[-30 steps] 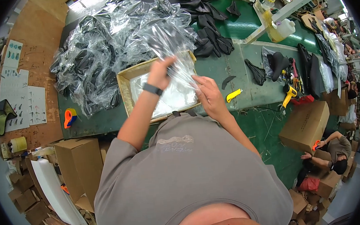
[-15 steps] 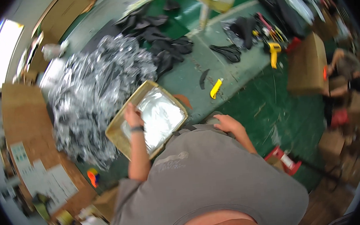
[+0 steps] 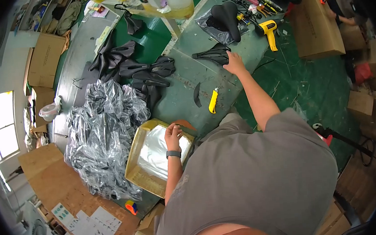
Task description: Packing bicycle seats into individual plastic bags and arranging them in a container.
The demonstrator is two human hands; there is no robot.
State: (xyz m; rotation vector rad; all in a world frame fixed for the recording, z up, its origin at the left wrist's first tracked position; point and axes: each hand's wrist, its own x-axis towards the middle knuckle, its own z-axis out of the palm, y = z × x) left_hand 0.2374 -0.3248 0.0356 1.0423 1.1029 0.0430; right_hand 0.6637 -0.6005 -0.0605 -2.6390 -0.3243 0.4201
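Note:
My right hand (image 3: 234, 63) reaches out over the green bench and grips the near end of a black bicycle saddle (image 3: 211, 54) lying there. My left hand (image 3: 173, 137), with a dark band at the wrist, hovers above a yellowish box (image 3: 133, 174) of flat clear plastic bags (image 3: 153, 153). Its fingers are loosely bent and apart, and nothing shows in them. Another black saddle (image 3: 225, 21) rests on clear plastic farther off. Between my hands lie a yellow utility knife (image 3: 213, 101) and a thin dark curved strip (image 3: 197, 94).
Left of the box is a large heap of plastic-wrapped items (image 3: 108, 141). Several black saddles (image 3: 133, 68) lie beyond it. A yellow heat gun (image 3: 269, 32) and hand tools (image 3: 258, 3) are at the right, near a large carton (image 3: 317, 25). Another person (image 3: 345, 5) works behind that carton.
My right hand has moved from beside my body out to the saddle. My left hand has lifted toward the right side of the box. The view has shifted.

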